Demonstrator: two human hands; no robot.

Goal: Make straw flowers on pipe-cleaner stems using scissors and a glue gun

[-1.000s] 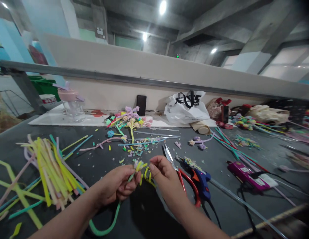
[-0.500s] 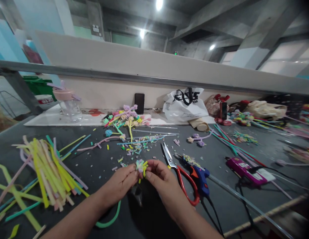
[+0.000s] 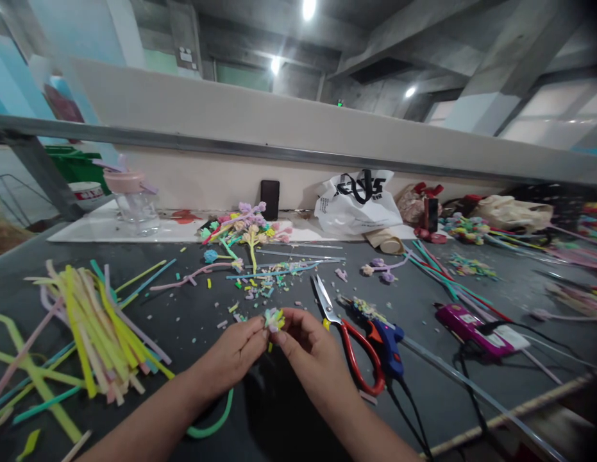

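Both of my hands meet at the lower middle over the dark table. Between their fingertips is a small flower-like piece in pale lilac, green and yellow. My left hand pinches it from the left, fingers closed. My right hand holds its right side with thumb and curled fingers. A green stem curves out from beneath my left wrist. Right of my right hand lie scissors with red handles, blades apart, and a blue glue gun.
A bundle of coloured fuzzy strips lies at the left. Flower pieces, a phone and a white bag stand at the back. A purple device with black cables lies at the right, near a clear bottle's opposite side.
The fingers of my right hand have shifted slightly on the small piece, and the piece has turned a little. Both hands remain in nearly the same place.
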